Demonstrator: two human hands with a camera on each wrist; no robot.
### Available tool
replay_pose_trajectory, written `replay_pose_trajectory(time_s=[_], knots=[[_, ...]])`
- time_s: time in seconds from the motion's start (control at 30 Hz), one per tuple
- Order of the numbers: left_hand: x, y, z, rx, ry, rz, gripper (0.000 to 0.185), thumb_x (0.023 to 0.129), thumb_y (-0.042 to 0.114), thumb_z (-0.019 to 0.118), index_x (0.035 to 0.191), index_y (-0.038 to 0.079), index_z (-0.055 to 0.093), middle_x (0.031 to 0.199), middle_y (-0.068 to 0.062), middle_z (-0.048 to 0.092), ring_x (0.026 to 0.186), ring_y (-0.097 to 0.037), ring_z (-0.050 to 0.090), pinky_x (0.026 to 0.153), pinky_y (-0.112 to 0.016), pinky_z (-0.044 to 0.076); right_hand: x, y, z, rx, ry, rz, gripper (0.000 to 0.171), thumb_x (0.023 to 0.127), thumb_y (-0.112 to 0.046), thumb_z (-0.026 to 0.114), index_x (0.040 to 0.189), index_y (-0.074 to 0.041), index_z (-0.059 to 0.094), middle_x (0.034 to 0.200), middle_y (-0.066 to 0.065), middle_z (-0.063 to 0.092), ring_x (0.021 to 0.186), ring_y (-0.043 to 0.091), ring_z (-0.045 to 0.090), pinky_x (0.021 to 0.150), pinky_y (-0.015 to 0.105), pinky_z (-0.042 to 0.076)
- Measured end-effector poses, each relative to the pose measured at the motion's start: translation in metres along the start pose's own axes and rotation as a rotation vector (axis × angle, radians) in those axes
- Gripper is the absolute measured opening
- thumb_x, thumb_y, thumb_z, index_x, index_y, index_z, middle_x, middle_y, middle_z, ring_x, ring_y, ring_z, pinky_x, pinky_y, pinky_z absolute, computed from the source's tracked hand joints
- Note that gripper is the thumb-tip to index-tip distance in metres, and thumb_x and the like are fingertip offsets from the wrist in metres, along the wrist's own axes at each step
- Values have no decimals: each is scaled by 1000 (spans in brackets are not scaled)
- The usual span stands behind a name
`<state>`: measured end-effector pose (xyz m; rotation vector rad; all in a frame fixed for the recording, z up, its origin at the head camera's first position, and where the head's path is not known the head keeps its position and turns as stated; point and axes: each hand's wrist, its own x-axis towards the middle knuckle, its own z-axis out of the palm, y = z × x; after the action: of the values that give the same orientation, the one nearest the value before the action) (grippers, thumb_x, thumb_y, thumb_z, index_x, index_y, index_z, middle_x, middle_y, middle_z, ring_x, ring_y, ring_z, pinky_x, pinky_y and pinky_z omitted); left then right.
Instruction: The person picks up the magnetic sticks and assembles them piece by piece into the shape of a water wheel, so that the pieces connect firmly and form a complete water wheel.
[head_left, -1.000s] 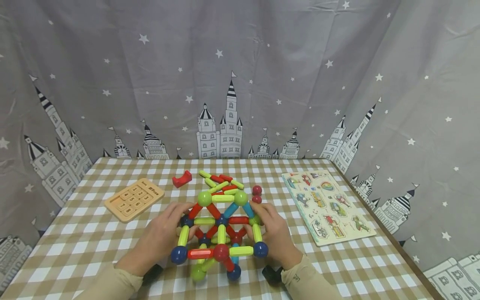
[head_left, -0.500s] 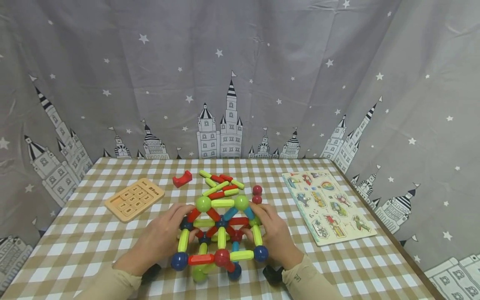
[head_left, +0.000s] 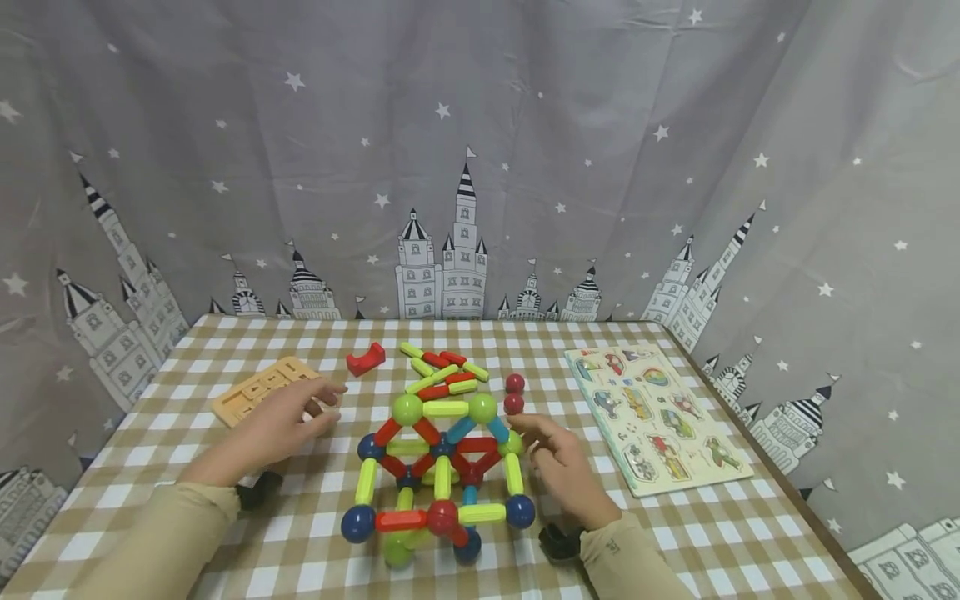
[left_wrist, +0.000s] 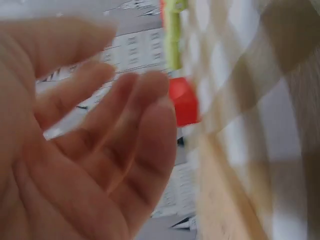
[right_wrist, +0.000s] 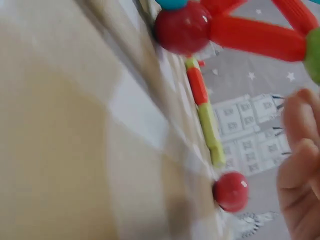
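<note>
Both grips released, left hand (head_left: 281,425) and right hand (head_left: 558,467) flanking stick-and-ball frame (head_left: 442,467).

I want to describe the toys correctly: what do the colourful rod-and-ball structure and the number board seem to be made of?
The rod-and-ball structure looks like smooth, glossy plastic: saturated colours and highlights on the balls. The number board looks like pale, matte, unpainted wood, though it is partly hidden.
</note>
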<state>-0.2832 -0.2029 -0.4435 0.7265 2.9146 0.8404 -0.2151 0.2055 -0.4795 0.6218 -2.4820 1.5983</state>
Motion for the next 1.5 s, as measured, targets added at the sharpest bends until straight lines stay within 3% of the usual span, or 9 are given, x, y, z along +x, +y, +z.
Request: replay_pose_trajectory(time_s=[0.13, 0.33, 0.5, 0.7, 0.97, 1.1, 1.23, 1.37, 1.5], knots=[[40, -3, 15, -67, -48, -18, 41, 100, 21, 67, 139, 8, 59, 130, -16, 67, 107, -27, 68, 89, -47, 58, -2, 3, -2, 188, 79, 88, 34, 102, 0, 44, 125, -5, 68, 110, 10, 69, 75, 33, 62, 62, 34, 56], [91, -1, 43, -89, -65, 13, 47, 97, 25, 73, 139, 6, 60, 133, -17, 64, 109, -30, 68, 91, -48, 57, -2, 6, 0, 267, 48, 49, 30, 109, -19, 48, 126, -3, 68, 108, 8, 69, 74, 40, 60, 67, 36, 58], [106, -7, 56, -88, -48, -15, 41, 95, 25, 76, 130, 8, 67, 127, -13, 68, 111, -33, 68, 95, -53, 56, 0, 7, 5, 284, -3, 12, 29, 108, -15, 49, 129, -3, 66, 113, 7, 68, 77, 18, 63, 70, 31, 58], [113, -15, 65, -92, -75, 5, 24, 92, 18, 77, 115, 12, 74, 111, -6, 72, 103, -26, 68, 92, -50, 56, -1, 5, 10, 295, 10, 47, 28, 107, -15, 52, 128, -2, 66, 113, 11, 68, 83, 9, 62, 72, 28, 57], [116, -10, 66, -53, 3, -13, 14, 91, 17, 78, 102, 11, 72, 100, -4, 71, 96, -23, 67, 88, -47, 56, 0, 5, 7, 274, 9, 53, 28, 107, -16, 52, 128, -4, 66, 112, 15, 69, 85, 11, 64, 73, 29, 58], [101, -7, 60, -168, 107, -75, 21, 93, 21, 77, 107, 8, 70, 104, -8, 73, 96, -25, 69, 85, -45, 58, -1, 7, 8, 274, 6, 62, 28, 107, -16, 53, 128, -3, 66, 110, 14, 69, 86, 11, 64, 74, 29, 58], [86, -8, 55, -292, 211, -114, 28, 96, 28, 74, 115, 9, 68, 112, -11, 73, 105, -30, 69, 92, -49, 55, -2, 6, 7, 264, 14, 86, 27, 107, -17, 53, 128, -6, 66, 110, 14, 70, 87, 13, 64, 75, 30, 58], [78, -11, 51, -370, 271, -95, 26, 99, 23, 69, 119, 7, 64, 121, -17, 71, 115, -37, 67, 99, -54, 52, 0, 5, 7, 261, 7, 102, 28, 108, -19, 52, 129, -8, 66, 112, 15, 70, 87, 14, 64, 76, 32, 58], [78, -13, 51, -454, 280, -58, 27, 103, 18, 62, 124, 2, 58, 126, -21, 68, 115, -37, 67, 94, -40, 58, 0, 5, 8, 262, 2, 103, 28, 108, -19, 52, 129, -7, 66, 113, 16, 70, 88, 13, 64, 76, 32, 58]])
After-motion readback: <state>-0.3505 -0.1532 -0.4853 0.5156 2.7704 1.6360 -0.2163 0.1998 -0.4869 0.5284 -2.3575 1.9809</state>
